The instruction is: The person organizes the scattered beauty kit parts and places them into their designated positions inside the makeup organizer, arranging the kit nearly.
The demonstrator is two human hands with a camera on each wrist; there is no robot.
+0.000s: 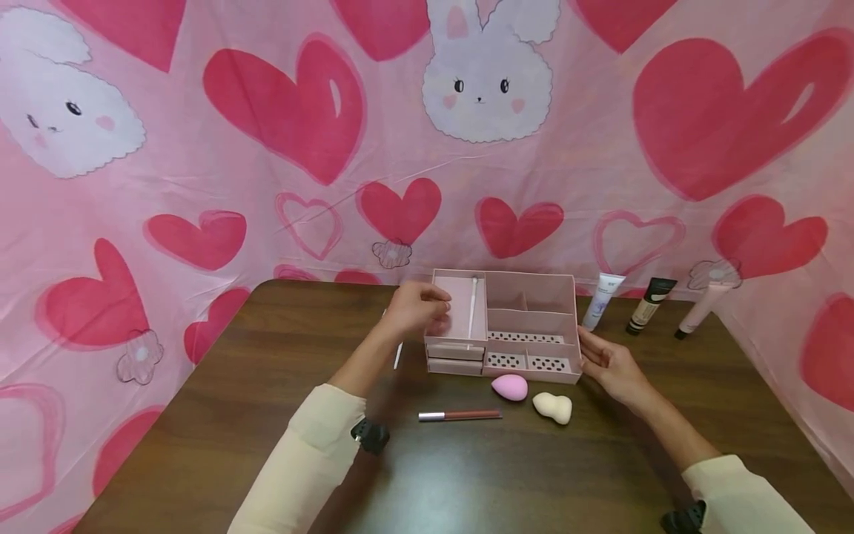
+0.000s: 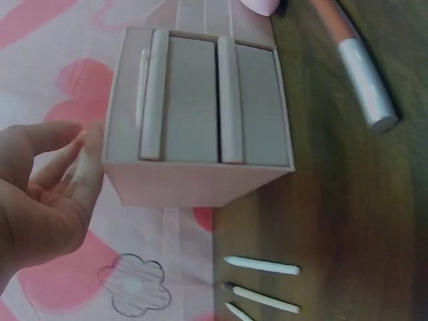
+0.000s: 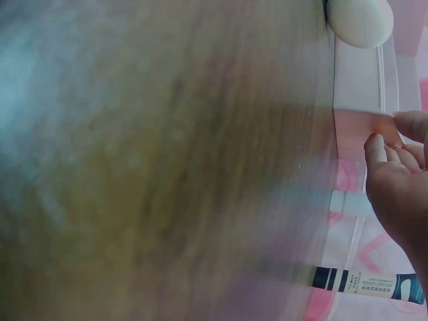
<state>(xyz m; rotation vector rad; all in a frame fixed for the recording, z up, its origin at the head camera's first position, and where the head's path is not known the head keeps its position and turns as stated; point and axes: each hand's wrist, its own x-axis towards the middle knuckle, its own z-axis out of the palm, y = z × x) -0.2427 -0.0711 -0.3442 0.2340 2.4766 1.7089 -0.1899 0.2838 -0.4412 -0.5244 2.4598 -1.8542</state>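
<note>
A pink makeup organizer (image 1: 530, 320) with compartments and two small drawers stands at the back of the table. My left hand (image 1: 419, 308) is at its upper left, fingers loosely bent and nothing visible between them. In the left wrist view the fingertips are right by the top edge, beside the drawers (image 2: 194, 100). A thin white stick (image 1: 473, 308) lies on the organizer's flat left top section. My right hand (image 1: 610, 363) touches the organizer's right side wall; in the right wrist view its fingers (image 3: 376, 148) rest against that side near the corner.
Left of the organizer lie thin pale sticks (image 2: 264, 265), one dark-tipped. In front are a pink sponge (image 1: 510, 387), a cream sponge (image 1: 554, 407) and a lip gloss tube (image 1: 460, 416). Three tubes (image 1: 600, 302) stand at right. A heart-patterned cloth (image 1: 400, 148) hangs behind.
</note>
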